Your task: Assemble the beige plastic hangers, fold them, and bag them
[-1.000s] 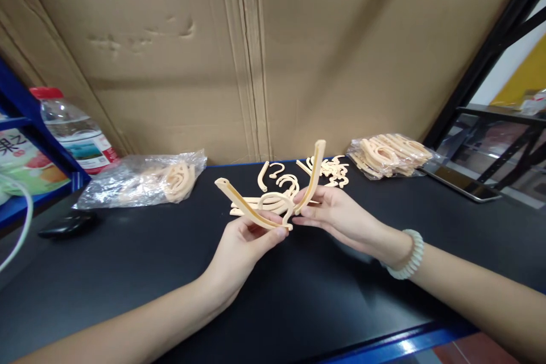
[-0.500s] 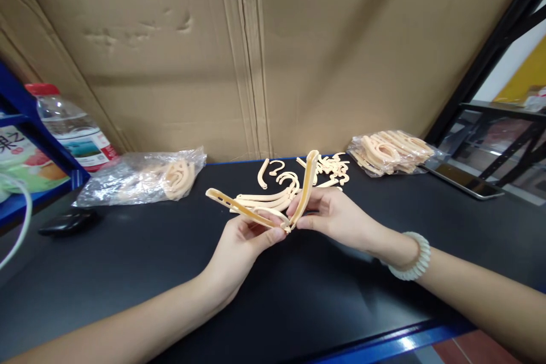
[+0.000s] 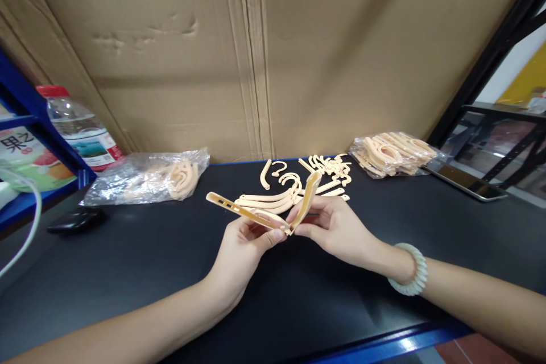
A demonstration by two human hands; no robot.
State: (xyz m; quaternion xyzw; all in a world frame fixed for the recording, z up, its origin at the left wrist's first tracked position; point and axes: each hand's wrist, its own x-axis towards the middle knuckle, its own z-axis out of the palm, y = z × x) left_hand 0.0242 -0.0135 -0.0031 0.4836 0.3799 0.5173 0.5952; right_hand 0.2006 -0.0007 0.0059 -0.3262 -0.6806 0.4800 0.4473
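Between thumb and fingers, my left hand (image 3: 253,239) pinches a beige plastic hanger arm (image 3: 230,206) with slots along its hollow inner side. A second hanger arm (image 3: 307,200), tilted up to the right, is gripped by my right hand (image 3: 330,227). The two arms meet end to end in a V between my fingertips; how they join there is too small to tell. Just behind my hands lie several loose hanger arms (image 3: 264,202) and curved hanger hooks (image 3: 291,181). A pile of smaller hooks (image 3: 330,165) sits farther back.
A clear bag of beige parts (image 3: 183,177) lies at left, near a water bottle (image 3: 91,139) and a black mouse (image 3: 77,220). Another filled bag (image 3: 390,153) and a phone-like flat device (image 3: 467,182) are at right. Cardboard (image 3: 341,57) stands behind the table.
The right hanger arm has tipped lower and turned slightly, with its upper end nearer the table. Both hands keep their hold at the joint. The view has shifted slightly.
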